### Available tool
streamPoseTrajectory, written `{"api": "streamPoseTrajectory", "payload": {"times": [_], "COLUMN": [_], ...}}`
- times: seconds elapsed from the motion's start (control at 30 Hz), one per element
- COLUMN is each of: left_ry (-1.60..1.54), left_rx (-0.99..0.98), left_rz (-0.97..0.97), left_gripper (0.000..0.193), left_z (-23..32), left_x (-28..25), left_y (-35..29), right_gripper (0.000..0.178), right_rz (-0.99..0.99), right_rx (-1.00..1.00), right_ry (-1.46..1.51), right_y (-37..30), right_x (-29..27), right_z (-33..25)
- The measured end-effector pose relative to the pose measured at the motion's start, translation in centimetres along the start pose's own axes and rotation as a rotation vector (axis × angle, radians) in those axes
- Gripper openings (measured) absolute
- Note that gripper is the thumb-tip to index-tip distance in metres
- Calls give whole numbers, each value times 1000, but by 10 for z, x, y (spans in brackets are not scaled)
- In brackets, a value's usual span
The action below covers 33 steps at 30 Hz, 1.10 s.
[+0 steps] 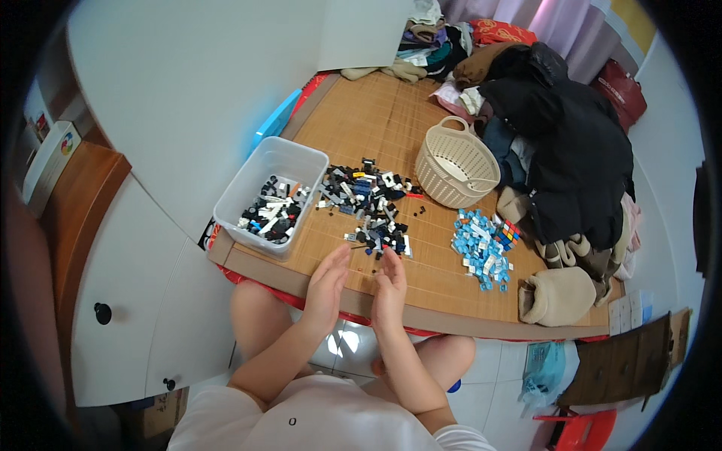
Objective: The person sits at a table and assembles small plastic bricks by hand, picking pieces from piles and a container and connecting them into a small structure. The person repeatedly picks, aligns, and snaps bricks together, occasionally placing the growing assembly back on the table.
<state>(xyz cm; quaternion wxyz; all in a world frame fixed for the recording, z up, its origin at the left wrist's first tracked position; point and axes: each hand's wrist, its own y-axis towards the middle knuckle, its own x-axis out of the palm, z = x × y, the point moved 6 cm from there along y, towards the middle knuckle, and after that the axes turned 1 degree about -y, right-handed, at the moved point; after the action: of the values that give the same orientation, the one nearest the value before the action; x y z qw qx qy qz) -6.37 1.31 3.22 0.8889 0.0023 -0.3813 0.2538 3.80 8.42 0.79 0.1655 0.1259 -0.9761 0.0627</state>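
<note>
Both my hands are held palms facing each other at the near edge of a bamboo mat, with a gap between them. My left hand (328, 286) has its fingers stretched out, and a thin dark piece (359, 247) shows just beside its fingertips; I cannot tell if they touch. My right hand (389, 289) is also extended, its fingertips near a small red piece. Just beyond them spreads a loose pile of building bricks (365, 192), mostly black, grey and white. To the left, a clear plastic bin (310, 161) contains more such bricks.
Right of the pile stands a beige woven-look basket (457, 169). Nearer lies a heap of light-blue and white pieces (481, 252) beside a multicoloured puzzle cube (507, 234). Clothes (575, 150) are piled along the right side. A white cabinet (188, 98) borders the left.
</note>
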Motion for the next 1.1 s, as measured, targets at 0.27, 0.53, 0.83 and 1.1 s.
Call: {"api": "streamPoseTrajectory", "payload": {"times": [0.27, 0.53, 0.83, 1.1], "left_ry": [37, 62, 63, 46], "left_rx": [-134, -87, -91, -94], "left_rz": [42, 41, 19, -18], "left_gripper": [52, 51, 51, 50], "left_z": [-54, -63, -69, -62], "left_x": [-10, 6, 4, -1], "left_y": [6, 20, 33, 25], "right_gripper": [55, 52, 50, 53], "right_rz": [109, 4, -126, -96], "right_rx": [-21, -178, -133, -2], "right_ry": [-167, -598, -590, -163], "right_y": [35, 80, 40, 14], "right_x": [-69, -61, -38, -47], "right_z": [-1, 32, 29, 13]}}
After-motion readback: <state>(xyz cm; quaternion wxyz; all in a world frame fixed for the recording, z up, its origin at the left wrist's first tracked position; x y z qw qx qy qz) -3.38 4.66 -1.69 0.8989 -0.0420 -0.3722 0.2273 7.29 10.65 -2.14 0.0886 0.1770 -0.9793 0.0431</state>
